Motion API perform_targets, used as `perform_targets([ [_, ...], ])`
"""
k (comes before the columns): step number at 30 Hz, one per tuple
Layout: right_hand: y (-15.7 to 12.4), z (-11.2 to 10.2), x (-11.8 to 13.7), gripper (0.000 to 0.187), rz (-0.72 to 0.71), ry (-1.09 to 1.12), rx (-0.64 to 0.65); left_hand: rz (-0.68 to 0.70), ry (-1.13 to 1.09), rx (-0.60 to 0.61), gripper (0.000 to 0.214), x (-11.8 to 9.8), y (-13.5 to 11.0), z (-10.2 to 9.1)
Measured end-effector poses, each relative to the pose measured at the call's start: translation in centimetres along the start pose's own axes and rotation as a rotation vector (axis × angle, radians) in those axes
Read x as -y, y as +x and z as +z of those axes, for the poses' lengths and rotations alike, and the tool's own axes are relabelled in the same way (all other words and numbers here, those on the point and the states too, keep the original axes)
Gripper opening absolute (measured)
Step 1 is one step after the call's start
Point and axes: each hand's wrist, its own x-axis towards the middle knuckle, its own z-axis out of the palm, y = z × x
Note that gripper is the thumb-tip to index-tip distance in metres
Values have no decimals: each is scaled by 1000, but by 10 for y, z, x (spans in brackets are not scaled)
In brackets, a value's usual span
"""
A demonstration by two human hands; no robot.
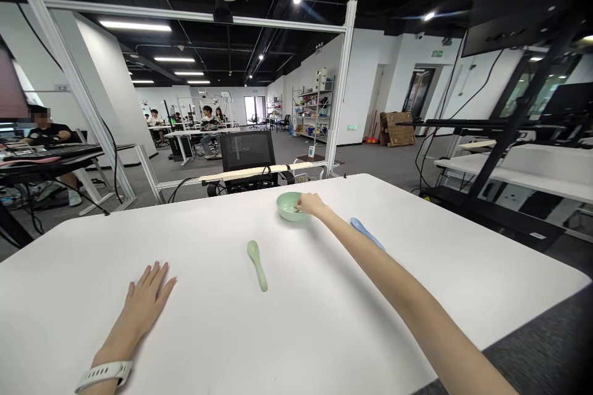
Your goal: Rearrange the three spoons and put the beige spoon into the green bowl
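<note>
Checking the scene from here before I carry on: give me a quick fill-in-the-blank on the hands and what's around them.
The right hand touches the rim of a bowl coloured ____.
The left hand lies flat on the white table, with a white band on its ____.
The green spoon lies ____ the two hands.
The blue spoon is partly hidden by the right ____.

Missing words: green; wrist; between; forearm.

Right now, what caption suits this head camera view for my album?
Right hand at the rim of a green bowl on a white table, left hand flat near a green spoon.
</note>
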Motion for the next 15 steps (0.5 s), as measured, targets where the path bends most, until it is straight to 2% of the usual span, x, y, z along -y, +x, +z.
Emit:
perform_targets([
  [5,-35,-4,-21,45,-3,60,-171,8,8,0,86,2,0,1],
  [9,-78,18,-53,52,-19,171,-357,12,2,-14,87,1,0,0],
  [11,-96,38,-70,54,-22,192,-351,13,-4,-10,87,-1,0,-2],
  [15,-119,75,-95,58,-69,177,-232,7,0,9,87,-3,1,-5],
])
